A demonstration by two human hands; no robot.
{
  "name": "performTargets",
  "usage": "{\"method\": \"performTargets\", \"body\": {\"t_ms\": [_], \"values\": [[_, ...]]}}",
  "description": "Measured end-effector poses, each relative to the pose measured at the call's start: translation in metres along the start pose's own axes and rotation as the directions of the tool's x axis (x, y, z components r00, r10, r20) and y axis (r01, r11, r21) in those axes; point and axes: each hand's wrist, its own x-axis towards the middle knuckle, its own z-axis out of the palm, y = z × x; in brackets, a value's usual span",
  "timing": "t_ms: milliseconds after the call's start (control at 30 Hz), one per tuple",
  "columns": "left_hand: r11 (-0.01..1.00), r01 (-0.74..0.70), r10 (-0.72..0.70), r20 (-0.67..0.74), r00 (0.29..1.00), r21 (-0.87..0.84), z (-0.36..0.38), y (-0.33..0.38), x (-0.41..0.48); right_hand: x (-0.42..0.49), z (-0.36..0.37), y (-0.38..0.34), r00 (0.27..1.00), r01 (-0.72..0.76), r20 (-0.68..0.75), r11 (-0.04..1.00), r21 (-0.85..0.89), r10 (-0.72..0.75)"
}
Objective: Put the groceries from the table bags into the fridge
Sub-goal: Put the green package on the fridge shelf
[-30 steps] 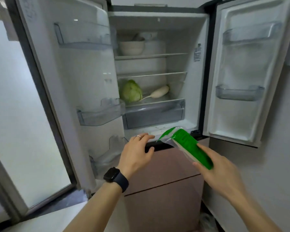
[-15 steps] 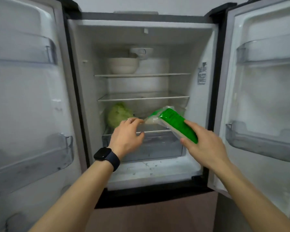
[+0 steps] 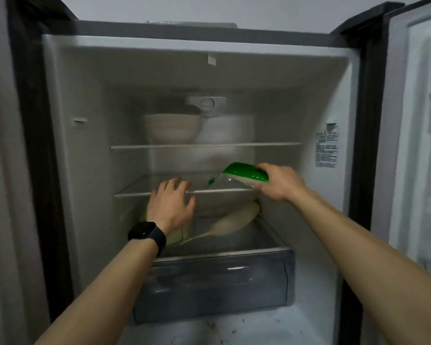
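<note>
In fridge [image 3: 85,185], right hand [image 3: 280,182] gripping packet [image 3: 244,172], seemingly tilted

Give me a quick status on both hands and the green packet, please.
Right hand grips green packet, above the lower glass shelf. Left hand open at shelf's front edge. Radish lies under that shelf; nothing visibly blocks.

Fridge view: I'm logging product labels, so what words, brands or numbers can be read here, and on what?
No text reads clearly.
Sticker on the right inner wall of the fridge: printed lines, too blurred to read.
Green packet: no legible print.
Watch: screen dark, nothing shown.
</note>
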Motion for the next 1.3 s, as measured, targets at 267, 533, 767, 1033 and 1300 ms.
{"method": "performTargets", "body": {"t_ms": [267,533,767,1033,1300], "values": [[0.996,0.081,-0.078,-0.088,0.993,0.040,0.033,-0.003,0.058,0.104,0.033,0.013,0.989,-0.030,0.147,0.995,0.096,0.016],[0.991,0.105,-0.096,-0.114,0.989,0.081,0.037,-0.005,0.059,0.130,0.046,0.017,0.956,-0.032,0.284,0.987,-0.159,0.077],[0.990,0.113,-0.103,-0.122,0.987,0.080,0.039,-0.007,0.058,0.143,0.052,0.002,0.981,-0.132,0.116,0.973,-0.188,0.156],[0.991,0.104,-0.093,-0.131,0.987,0.080,0.040,-0.006,0.059,0.136,0.067,-0.011,0.979,-0.076,0.181,0.992,-0.098,0.093],[0.994,0.090,-0.081,-0.126,0.989,0.064,0.042,-0.010,0.057,0.133,0.073,-0.039,0.948,-0.256,0.143,0.950,-0.179,0.283]]}}
